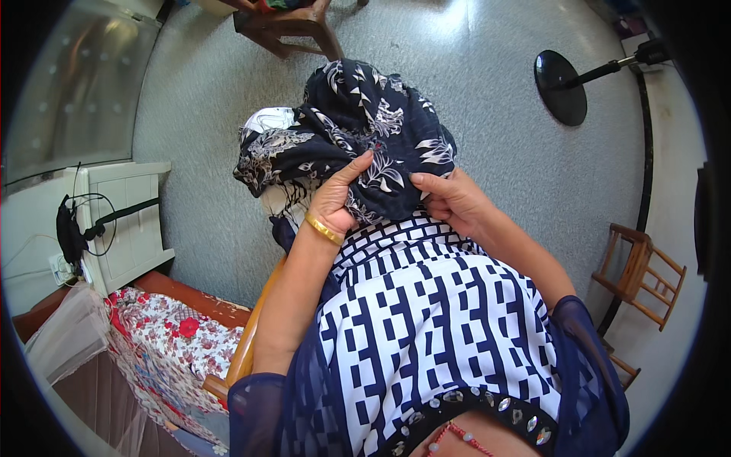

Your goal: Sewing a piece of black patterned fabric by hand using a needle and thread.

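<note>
A dark fabric with white floral and leaf prints [388, 123] lies bunched over my lap, with a small red spot near its middle. My left hand [340, 194], a gold bangle at its wrist, grips the cloth from the near left, thumb on top and fingers hidden beneath. With thumb and bent fingers my right hand [448, 197] pinches the cloth's right edge. A white piece with thin line drawings [271, 120] shows at the bundle's upper left. Dark fringe hangs below the fabric on the left.
Beyond the cloth stands a wooden stool [285, 25]. A black round stand base [561, 88] is at the upper right, a small wooden chair [631, 263] at the right wall. On the left are a white cabinet [125, 220], a floral-covered bed [171, 331] and a wooden armrest [251, 325].
</note>
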Demonstrator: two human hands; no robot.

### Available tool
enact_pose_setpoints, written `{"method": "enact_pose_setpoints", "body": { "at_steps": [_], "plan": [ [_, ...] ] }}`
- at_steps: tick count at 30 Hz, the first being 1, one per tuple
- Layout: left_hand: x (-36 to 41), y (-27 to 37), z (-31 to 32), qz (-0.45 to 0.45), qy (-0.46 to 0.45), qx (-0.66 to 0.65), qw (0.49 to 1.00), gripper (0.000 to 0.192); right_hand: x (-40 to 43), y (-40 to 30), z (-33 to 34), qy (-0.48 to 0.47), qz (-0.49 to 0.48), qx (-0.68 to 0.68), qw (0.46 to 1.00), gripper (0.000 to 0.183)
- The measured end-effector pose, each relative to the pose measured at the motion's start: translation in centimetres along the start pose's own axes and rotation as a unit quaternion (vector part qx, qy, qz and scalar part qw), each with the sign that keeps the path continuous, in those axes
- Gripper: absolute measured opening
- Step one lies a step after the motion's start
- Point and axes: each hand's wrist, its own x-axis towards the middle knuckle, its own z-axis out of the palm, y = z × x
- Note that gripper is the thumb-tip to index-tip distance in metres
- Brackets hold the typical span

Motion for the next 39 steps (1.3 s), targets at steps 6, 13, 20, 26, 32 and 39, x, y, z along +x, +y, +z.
{"method": "enact_pose_setpoints", "body": {
  "at_steps": [6, 13, 20, 26, 32, 39],
  "plan": [
    [-3.7, 0.6, 3.2, 0.131, -0.042, 0.043, 0.990, 0.020, -2.5, -2.0, 2.4, -0.072, -0.032, 0.009, 0.997, 0.024],
    [-11.9, 3.8, 7.6, 0.361, -0.129, 0.064, 0.922, 0.024, -6.8, -6.4, 9.7, -0.212, -0.196, -0.119, 0.950, 0.034],
    [-18.6, 0.5, 12.1, 0.765, -0.100, 0.154, 0.617, 0.058, -10.3, -5.6, 17.6, -0.380, -0.489, -0.119, 0.776, 0.043],
    [-18.3, 4.3, 8.0, 0.546, -0.092, 0.167, 0.816, 0.035, -9.6, -3.9, 16.3, -0.378, -0.391, -0.150, 0.826, 0.041],
    [-11.4, 5.1, 4.4, 0.291, -0.155, 0.096, 0.939, 0.017, -5.1, -3.7, 7.7, -0.273, 0.000, -0.175, 0.946, 0.035],
    [-9.1, 3.8, 3.1, 0.259, -0.088, 0.102, 0.956, 0.016, -7.5, -2.8, 1.5, -0.169, 0.002, -0.270, 0.948, 0.031]
  ]
}}
